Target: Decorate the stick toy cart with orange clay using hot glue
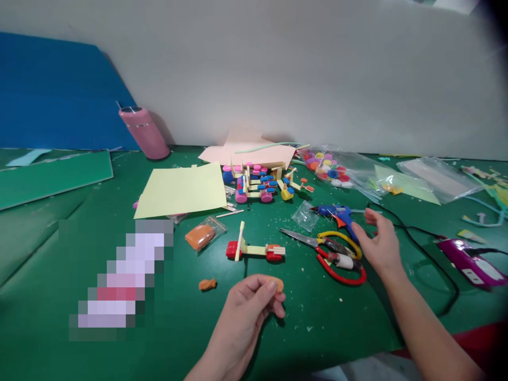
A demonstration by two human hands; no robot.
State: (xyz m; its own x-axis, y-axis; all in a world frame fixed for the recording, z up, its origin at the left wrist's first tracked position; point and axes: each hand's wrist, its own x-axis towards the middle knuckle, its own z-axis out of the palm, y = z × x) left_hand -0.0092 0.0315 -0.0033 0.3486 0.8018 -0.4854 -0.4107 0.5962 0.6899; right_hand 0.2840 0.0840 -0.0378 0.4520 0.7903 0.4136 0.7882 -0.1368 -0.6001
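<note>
the left hand point(257, 307) pinches a small orange piece point(279, 286) between thumb and fingertips, close in front of the little stick-built vehicle point(254, 250) on the green desk point(309, 338). the right hand point(379, 243) is spread and loose, grasping nothing visible, with its thumb at the grip of the blue glue gun point(337, 212); whether they touch i cannot tell.

to do this well, i'd keep the left pinch light, near the edge, so the piece keeps its shape and most of its face stays free. the glue gun is best taken by its grip, fingers well behind the nozzle, which may be hot. that nozzle points at a small clear bag point(305, 215), so lifting it away first seems wiser than dragging it. the scissors point(320, 243) lie just below the gun, their loops near the right hand, and could snag a low move. a small orange lump point(207, 284) and a bagged orange block point(201, 236) sit left of the vehicle, clear of both hands.
</note>
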